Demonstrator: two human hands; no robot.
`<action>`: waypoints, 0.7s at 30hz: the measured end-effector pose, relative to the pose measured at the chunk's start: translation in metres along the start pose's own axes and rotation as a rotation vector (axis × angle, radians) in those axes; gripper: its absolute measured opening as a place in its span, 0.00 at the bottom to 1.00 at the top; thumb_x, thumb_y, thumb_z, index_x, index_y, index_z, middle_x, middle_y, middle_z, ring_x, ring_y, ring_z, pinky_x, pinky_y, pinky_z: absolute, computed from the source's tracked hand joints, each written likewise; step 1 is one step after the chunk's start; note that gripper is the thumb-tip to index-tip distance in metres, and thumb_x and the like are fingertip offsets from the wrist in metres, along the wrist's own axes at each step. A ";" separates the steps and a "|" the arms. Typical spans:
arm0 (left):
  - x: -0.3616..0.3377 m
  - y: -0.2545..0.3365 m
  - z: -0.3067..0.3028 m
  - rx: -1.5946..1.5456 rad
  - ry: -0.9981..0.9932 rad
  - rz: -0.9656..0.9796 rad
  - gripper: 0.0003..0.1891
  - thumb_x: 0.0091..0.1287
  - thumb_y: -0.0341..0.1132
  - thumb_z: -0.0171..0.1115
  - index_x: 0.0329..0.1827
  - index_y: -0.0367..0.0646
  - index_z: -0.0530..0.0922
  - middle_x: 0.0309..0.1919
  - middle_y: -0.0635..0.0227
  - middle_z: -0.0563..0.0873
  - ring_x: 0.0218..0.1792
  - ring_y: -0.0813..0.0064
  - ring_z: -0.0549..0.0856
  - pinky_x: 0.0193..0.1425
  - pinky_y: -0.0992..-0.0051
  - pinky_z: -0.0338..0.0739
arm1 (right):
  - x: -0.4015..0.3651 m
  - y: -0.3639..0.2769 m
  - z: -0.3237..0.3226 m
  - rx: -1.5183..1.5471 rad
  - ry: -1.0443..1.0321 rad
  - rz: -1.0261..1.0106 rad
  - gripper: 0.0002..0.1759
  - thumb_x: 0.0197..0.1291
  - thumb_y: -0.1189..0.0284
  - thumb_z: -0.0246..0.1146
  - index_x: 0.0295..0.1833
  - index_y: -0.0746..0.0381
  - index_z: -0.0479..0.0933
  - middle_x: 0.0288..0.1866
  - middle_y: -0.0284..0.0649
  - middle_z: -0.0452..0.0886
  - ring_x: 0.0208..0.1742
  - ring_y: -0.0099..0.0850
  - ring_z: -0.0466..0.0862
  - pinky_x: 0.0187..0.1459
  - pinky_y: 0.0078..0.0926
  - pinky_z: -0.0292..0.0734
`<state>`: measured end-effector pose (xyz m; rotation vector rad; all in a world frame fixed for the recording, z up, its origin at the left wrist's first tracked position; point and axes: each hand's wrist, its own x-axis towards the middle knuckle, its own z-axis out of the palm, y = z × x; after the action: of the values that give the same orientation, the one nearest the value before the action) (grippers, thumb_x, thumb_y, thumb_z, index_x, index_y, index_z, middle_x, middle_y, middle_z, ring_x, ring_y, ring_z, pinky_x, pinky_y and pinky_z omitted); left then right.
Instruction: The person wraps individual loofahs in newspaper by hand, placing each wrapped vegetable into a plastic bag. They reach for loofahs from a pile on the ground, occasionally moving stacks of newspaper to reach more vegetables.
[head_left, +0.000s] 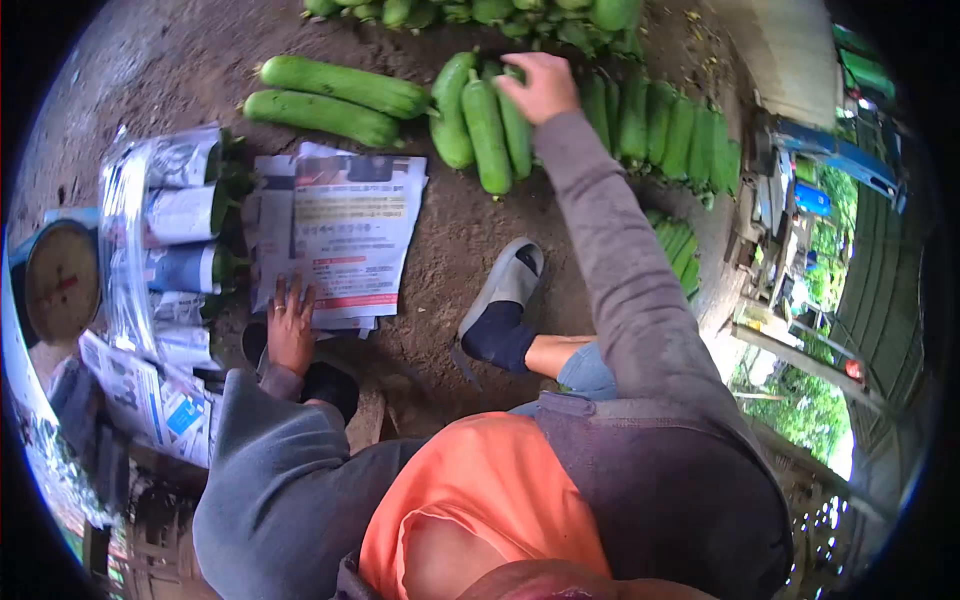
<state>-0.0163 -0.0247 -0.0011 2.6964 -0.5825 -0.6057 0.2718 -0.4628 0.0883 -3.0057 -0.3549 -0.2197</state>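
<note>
My left hand (290,326) lies flat with fingers spread on the lower left edge of a stack of newspaper sheets (350,235) on the ground. Farther out, my right hand (542,88) reaches over a row of long green gourds, its fingers curled around the top end of one gourd (516,135). Beside that one lie another gourd (486,135) and a thicker gourd (452,115). Two long gourds (335,100) rest side by side just beyond the newspapers.
At the left, several newspaper-wrapped gourds (185,215) sit partly under clear plastic. More gourds (675,135) line the right, and a pile of green produce (490,12) is at the far edge. My sandaled foot (505,290) stands on the dirt floor. A round lid (62,282) is far left.
</note>
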 end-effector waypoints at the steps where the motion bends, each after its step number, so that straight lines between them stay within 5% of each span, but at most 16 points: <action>1: 0.001 -0.001 0.003 -0.013 0.007 -0.003 0.41 0.46 0.27 0.69 0.70 0.46 0.69 0.75 0.60 0.59 0.74 0.49 0.58 0.73 0.52 0.61 | 0.002 -0.008 0.011 -0.010 -0.054 -0.001 0.27 0.49 0.49 0.68 0.54 0.51 0.82 0.54 0.38 0.82 0.60 0.43 0.74 0.61 0.48 0.69; 3: -0.001 -0.004 0.009 -0.039 0.034 0.013 0.43 0.44 0.29 0.72 0.70 0.47 0.68 0.75 0.60 0.58 0.74 0.49 0.58 0.73 0.52 0.60 | 0.006 -0.044 0.011 -0.211 -0.286 0.195 0.39 0.48 0.40 0.66 0.63 0.50 0.75 0.68 0.41 0.70 0.70 0.46 0.63 0.68 0.62 0.55; 4: 0.001 -0.002 0.008 -0.039 0.022 0.012 0.45 0.43 0.30 0.74 0.70 0.47 0.68 0.76 0.61 0.58 0.75 0.49 0.58 0.73 0.52 0.60 | 0.005 -0.048 0.020 -0.178 -0.256 0.238 0.42 0.49 0.39 0.66 0.66 0.51 0.72 0.72 0.43 0.65 0.73 0.47 0.59 0.73 0.61 0.48; 5: 0.001 -0.001 0.004 -0.036 0.010 0.004 0.46 0.41 0.31 0.75 0.71 0.48 0.67 0.76 0.61 0.58 0.75 0.50 0.57 0.73 0.52 0.60 | 0.002 -0.047 0.035 -0.103 -0.054 0.224 0.42 0.43 0.40 0.69 0.63 0.50 0.75 0.68 0.41 0.69 0.71 0.47 0.61 0.69 0.67 0.51; 8: -0.001 -0.005 0.007 -0.030 0.038 0.016 0.49 0.38 0.34 0.78 0.71 0.48 0.67 0.76 0.61 0.58 0.75 0.51 0.57 0.73 0.53 0.60 | -0.008 -0.051 0.022 0.099 0.205 0.144 0.35 0.43 0.53 0.74 0.58 0.52 0.77 0.65 0.41 0.71 0.69 0.47 0.63 0.69 0.55 0.56; 14: -0.002 -0.002 0.002 -0.013 0.061 0.038 0.52 0.34 0.31 0.79 0.71 0.49 0.67 0.75 0.58 0.59 0.74 0.48 0.59 0.73 0.54 0.61 | -0.068 -0.014 -0.019 0.140 0.299 0.102 0.26 0.43 0.66 0.73 0.53 0.56 0.78 0.60 0.41 0.75 0.65 0.45 0.68 0.67 0.45 0.62; 18: 0.000 -0.001 0.003 0.024 0.057 0.033 0.51 0.33 0.30 0.79 0.69 0.49 0.68 0.74 0.57 0.61 0.72 0.47 0.61 0.72 0.53 0.62 | -0.112 0.025 -0.042 0.071 0.357 0.269 0.24 0.45 0.71 0.71 0.52 0.56 0.78 0.58 0.41 0.77 0.62 0.43 0.72 0.64 0.41 0.66; 21: -0.001 -0.001 0.001 -0.033 0.074 0.041 0.50 0.33 0.29 0.78 0.69 0.48 0.69 0.74 0.56 0.62 0.72 0.47 0.62 0.72 0.53 0.62 | -0.136 0.076 -0.041 0.023 0.588 0.679 0.26 0.46 0.68 0.72 0.53 0.62 0.76 0.56 0.47 0.77 0.60 0.45 0.73 0.63 0.43 0.67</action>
<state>-0.0170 -0.0242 -0.0019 2.6568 -0.6015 -0.4980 0.1533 -0.5714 0.1006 -2.6595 0.6844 -0.9592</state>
